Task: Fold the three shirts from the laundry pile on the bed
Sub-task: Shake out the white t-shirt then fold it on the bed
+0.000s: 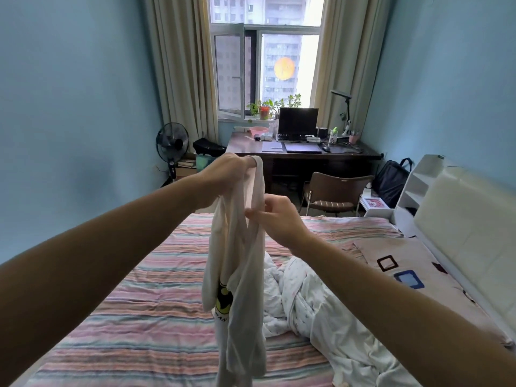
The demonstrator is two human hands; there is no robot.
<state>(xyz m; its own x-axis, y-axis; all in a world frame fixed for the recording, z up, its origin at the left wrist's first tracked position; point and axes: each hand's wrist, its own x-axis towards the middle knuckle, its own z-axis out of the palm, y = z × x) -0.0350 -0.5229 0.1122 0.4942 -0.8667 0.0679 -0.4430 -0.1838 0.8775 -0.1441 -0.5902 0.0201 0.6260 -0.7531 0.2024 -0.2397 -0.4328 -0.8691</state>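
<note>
A person stands at a bed [139,317] covered with a pink, green and white striped sheet, both bare arms stretched out over it. The two hands hold up a pale cream cotton shirt with a yellow and black printed emblem [237,275], which hangs in a long bunched column above the bed, its lower end dropping out of view. The left hand [226,177] is the higher one, its fingers curled around the top of the shirt. The right hand [276,216] sits just below and to the right, pinching a fold of the same shirt between thumb and fingertips. On the bed, right of the hanging shirt, lies a crumpled heap of white fabric with a tiny print [312,297]. Beyond it, near the white padded headboard [469,233], rests a beige pillow with square patterns [405,263]. Past the far edge of the bed stand a brown chair [335,194] and a dark wooden surface [301,152] under a window.
</note>
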